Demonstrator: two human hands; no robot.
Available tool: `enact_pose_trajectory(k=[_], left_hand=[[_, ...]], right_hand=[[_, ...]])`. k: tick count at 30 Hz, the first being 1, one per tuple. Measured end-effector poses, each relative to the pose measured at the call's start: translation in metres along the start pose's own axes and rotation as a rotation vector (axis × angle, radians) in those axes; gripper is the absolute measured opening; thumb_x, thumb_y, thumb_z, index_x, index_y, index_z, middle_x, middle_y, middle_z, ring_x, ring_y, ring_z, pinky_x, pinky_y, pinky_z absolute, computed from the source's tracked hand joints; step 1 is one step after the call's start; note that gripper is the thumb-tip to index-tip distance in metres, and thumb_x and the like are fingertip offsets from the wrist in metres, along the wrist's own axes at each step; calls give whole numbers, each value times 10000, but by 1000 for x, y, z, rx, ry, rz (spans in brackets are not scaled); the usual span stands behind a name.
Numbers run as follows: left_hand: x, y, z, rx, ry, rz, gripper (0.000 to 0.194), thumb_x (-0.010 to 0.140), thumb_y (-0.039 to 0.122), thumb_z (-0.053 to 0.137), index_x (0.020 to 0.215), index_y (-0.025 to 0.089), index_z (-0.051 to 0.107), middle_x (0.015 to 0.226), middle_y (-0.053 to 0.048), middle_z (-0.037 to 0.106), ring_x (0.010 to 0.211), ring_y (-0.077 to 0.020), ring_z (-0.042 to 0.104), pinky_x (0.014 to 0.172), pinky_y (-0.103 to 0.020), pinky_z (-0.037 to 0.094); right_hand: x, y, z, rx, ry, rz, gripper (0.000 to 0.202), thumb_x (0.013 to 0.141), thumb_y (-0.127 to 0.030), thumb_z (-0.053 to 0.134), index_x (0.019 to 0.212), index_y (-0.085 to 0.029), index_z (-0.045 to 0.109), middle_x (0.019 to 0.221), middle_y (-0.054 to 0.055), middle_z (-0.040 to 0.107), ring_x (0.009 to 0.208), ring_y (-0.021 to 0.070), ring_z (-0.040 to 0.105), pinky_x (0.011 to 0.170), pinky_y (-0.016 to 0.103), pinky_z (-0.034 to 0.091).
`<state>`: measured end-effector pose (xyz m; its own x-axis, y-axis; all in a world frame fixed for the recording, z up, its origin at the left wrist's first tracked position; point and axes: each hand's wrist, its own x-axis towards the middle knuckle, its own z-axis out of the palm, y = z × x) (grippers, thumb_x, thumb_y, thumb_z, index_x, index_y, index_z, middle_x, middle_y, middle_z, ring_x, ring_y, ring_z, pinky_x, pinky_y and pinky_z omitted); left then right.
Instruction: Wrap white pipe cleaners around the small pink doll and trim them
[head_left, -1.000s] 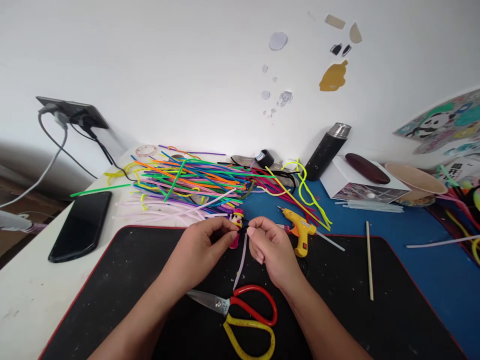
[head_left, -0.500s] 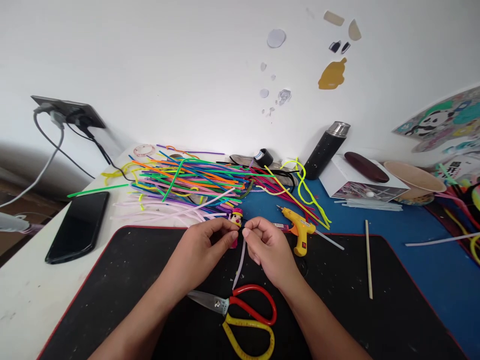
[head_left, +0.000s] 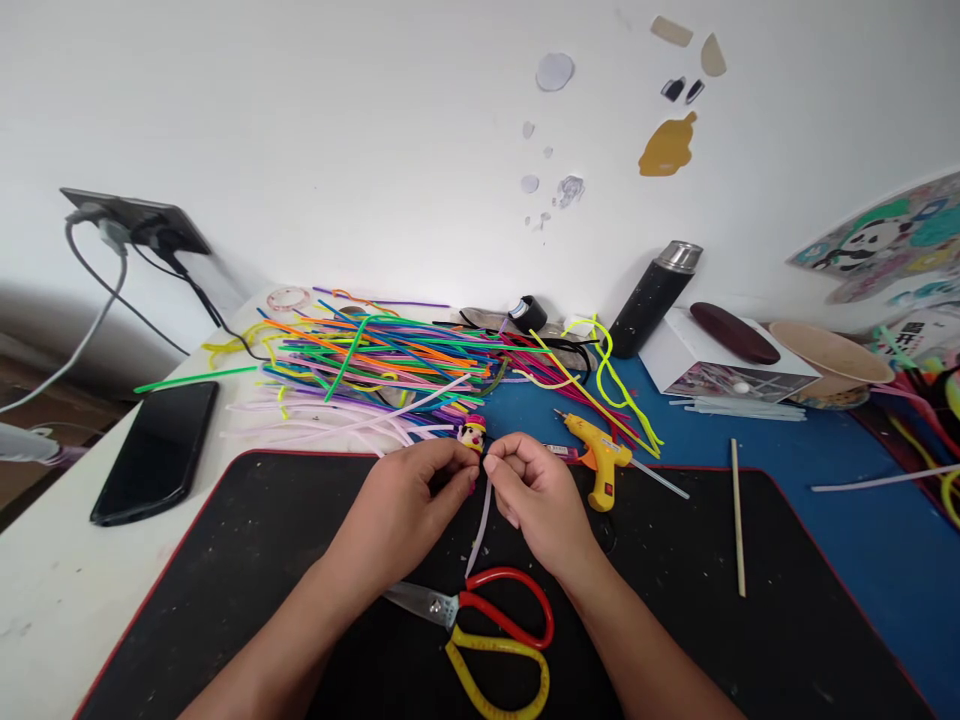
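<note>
My left hand [head_left: 416, 500] pinches something at its fingertips, just below a small doll-like figure [head_left: 472, 434] with a pink and yellow hat. Close beside it, my right hand [head_left: 544, 500] is closed, thumb against forefinger; what it grips is too small to make out. A pale lilac pipe cleaner [head_left: 480, 530] hangs or lies below the fingertips, between the hands. Scissors [head_left: 499, 625] with one red and one yellow handle lie on the black mat [head_left: 675, 600], between my forearms. The lower part of the figure is mostly hidden by my left fingers.
Many coloured pipe cleaners [head_left: 375, 355] are heaped behind the mat. A yellow glue gun [head_left: 604, 460] lies right of my hands, a wooden stick [head_left: 738, 520] farther right. A phone [head_left: 157, 450] is at the left. A black flask [head_left: 652, 300] and a white box [head_left: 720, 370] stand at the back.
My left hand has shifted and turned slightly, its fingertips a little nearer my right ones, and more of the scissor blades is covered. My right hand is nearly unchanged.
</note>
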<state>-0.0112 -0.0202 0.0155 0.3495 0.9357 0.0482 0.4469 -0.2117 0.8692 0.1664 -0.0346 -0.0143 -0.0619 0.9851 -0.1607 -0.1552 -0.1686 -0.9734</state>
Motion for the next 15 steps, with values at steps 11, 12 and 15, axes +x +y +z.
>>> enact_pose_trajectory(k=[11, 12, 15], left_hand=[[1, -3, 0, -45, 38, -17, 209, 995, 336, 621, 1100, 241, 775, 968, -7, 837, 876, -190, 767, 792, -265, 548], [1, -3, 0, -49, 39, -11, 207, 996, 337, 619, 1092, 240, 775, 957, -8, 838, 868, -192, 769, 784, -267, 551], [1, -1, 1, -35, 43, 7, 171, 975, 306, 646, 1066, 239, 775, 961, -8, 840, 861, -192, 772, 788, -273, 558]], right_hand=[[-1, -2, -2, -9, -13, -5, 326, 901, -495, 789, 877, -210, 632, 519, -128, 380, 420, 73, 313, 422, 227, 195], [-1, -2, -2, -12, -15, -7, 321, 907, -494, 785, 881, -209, 637, 525, -126, 381, 424, 75, 316, 422, 227, 200], [-2, 0, -3, -35, -10, -21, 305, 922, -488, 772, 887, -210, 650, 543, -117, 388, 436, 81, 336, 427, 231, 213]])
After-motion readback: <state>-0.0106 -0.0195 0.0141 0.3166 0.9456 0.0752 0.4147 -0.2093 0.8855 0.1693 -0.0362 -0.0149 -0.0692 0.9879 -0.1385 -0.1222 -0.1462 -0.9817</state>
